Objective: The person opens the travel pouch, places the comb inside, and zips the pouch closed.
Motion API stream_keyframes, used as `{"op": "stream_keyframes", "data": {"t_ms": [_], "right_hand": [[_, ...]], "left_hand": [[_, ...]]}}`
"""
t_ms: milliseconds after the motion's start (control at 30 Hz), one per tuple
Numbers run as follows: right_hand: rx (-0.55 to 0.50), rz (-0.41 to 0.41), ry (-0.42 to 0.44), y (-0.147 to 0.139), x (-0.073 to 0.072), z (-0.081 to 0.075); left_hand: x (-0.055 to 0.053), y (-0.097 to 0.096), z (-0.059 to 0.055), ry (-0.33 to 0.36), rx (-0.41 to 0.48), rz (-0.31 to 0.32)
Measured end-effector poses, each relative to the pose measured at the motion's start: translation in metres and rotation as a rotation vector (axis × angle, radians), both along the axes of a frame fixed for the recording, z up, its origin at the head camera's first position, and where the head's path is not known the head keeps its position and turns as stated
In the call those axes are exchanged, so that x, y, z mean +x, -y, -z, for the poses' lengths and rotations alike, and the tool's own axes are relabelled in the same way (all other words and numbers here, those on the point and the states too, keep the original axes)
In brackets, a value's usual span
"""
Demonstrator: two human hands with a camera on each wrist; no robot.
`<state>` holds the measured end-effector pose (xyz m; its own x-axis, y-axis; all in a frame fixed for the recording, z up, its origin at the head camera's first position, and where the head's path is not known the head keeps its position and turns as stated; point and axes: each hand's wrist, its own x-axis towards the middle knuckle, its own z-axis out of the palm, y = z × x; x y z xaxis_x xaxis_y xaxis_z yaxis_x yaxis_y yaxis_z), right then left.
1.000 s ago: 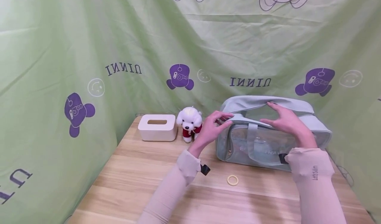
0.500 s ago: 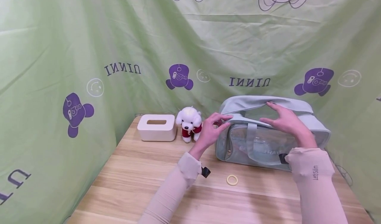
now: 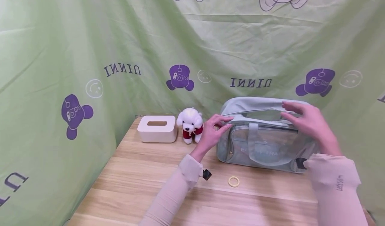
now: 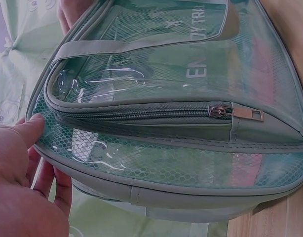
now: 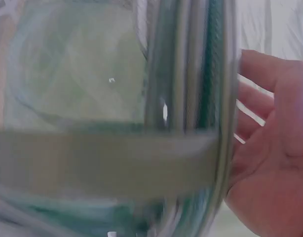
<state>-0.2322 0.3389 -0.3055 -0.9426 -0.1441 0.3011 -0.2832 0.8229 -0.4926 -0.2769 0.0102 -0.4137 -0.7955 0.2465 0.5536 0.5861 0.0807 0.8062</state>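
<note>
A pale green travel bag (image 3: pixel 267 147) with a see-through front pocket stands on the table, its top gaping. My left hand (image 3: pixel 212 132) pinches the bag's upper left edge. In the left wrist view, the thumb of that hand (image 4: pixel 28 173) lies on the front of the rim and its fingers are behind it. A zipper with a metal pull (image 4: pixel 247 113) runs down the pocket's side. My right hand (image 3: pixel 312 124), fingers spread and loosely bent, is over the right part of the bag's top. Blurred in the right wrist view, the right hand (image 5: pixel 275 143) appears beside the bag's rim.
Left of the bag stands a white toy dog (image 3: pixel 190 124) in red clothing, next to a white tissue box (image 3: pixel 157 134). A small yellow ring (image 3: pixel 233 181) lies on the wooden table (image 3: pixel 135 179) in front of the bag. A green printed curtain (image 3: pixel 150 45) hangs behind.
My right hand has moved right along the bag's top opening, away from the middle. The left hand stays at the left corner. The view has shifted slightly.
</note>
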Motion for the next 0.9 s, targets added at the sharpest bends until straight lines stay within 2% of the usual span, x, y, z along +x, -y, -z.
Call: {"op": "stream_keyframes", "data": {"t_ms": [233, 400, 600, 900], "right_hand": [[-0.183, 0.201, -0.064, -0.046, 0.016, 0.007], [-0.220, 0.344, -0.026, -0.070, 0.021, 0.020], [-0.248, 0.363, 0.087, -0.084, 0.020, 0.034], [-0.302, 0.386, 0.086, -0.081, 0.020, 0.035]], "left_hand": [[-0.002, 0.000, 0.003, -0.004, 0.006, 0.013], [-0.001, 0.000, 0.004, 0.000, 0.007, 0.006], [-0.001, 0.001, 0.004, -0.005, 0.011, 0.007], [-0.001, 0.000, 0.005, -0.002, 0.025, 0.015]]}}
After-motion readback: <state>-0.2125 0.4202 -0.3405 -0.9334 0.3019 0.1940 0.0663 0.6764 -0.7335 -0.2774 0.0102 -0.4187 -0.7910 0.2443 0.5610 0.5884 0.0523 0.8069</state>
